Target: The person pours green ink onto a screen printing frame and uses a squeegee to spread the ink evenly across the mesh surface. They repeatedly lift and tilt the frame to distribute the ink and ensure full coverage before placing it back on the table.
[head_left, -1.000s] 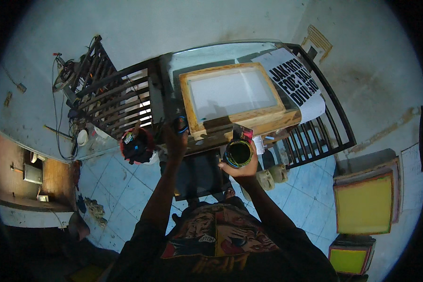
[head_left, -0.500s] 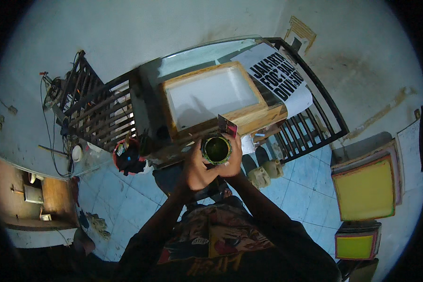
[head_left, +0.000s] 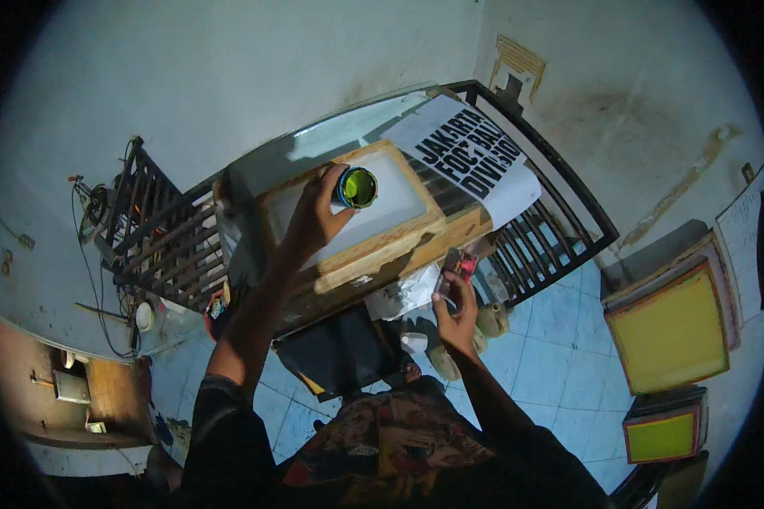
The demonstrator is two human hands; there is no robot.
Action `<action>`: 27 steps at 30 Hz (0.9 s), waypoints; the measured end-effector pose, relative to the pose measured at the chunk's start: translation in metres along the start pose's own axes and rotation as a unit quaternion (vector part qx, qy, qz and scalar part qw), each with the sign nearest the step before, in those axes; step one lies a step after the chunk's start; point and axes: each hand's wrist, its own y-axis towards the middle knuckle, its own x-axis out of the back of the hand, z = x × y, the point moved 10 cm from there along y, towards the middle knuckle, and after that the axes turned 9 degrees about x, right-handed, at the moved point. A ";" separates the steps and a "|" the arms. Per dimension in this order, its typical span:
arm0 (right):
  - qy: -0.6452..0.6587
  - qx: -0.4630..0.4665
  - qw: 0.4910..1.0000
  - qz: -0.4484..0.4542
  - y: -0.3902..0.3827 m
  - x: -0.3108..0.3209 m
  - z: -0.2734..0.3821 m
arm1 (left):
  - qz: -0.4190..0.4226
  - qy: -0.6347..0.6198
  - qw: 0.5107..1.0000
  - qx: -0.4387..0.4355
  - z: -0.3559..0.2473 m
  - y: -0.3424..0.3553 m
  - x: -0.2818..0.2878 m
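Note:
My left hand [head_left: 321, 212] is closed around a small round pot [head_left: 358, 188]. The pot's rim looks dark and its inside shows yellow-green. It is held above a wooden frame [head_left: 382, 254] stretched with white mesh, its mouth turned partly toward me. Down to the right, my right hand [head_left: 457, 316] grips a thin dark card with red and pink on it [head_left: 459, 265] between thumb and fingers. That card is past the near edge of the frame, beside a crumpled white plastic sheet [head_left: 412, 293].
Under the frame is a glass-topped table [head_left: 314, 144] with dark slatted rails [head_left: 560, 229]. A large sheet with black lettering [head_left: 471, 157] lies beside the frame. Yellow mesh screens [head_left: 666, 335] lean against the right wall. Plastic jugs [head_left: 491, 321] stand on the blue tiled floor [head_left: 560, 356].
My hands have parted from around the pot. The left has carried it forward and left over the frame; the right has moved right and down with the card.

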 end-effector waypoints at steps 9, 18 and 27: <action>-0.052 -0.046 0.998 0.010 -0.027 0.064 -0.043 | 0.047 0.030 0.995 -0.082 0.016 0.034 -0.058; -0.038 -0.093 0.995 0.021 -0.041 0.084 -0.076 | 0.070 0.072 0.988 -0.121 0.004 0.046 -0.082; -0.056 -0.138 0.988 0.036 -0.049 0.079 -0.088 | 0.095 0.147 0.972 -0.159 -0.001 0.058 -0.090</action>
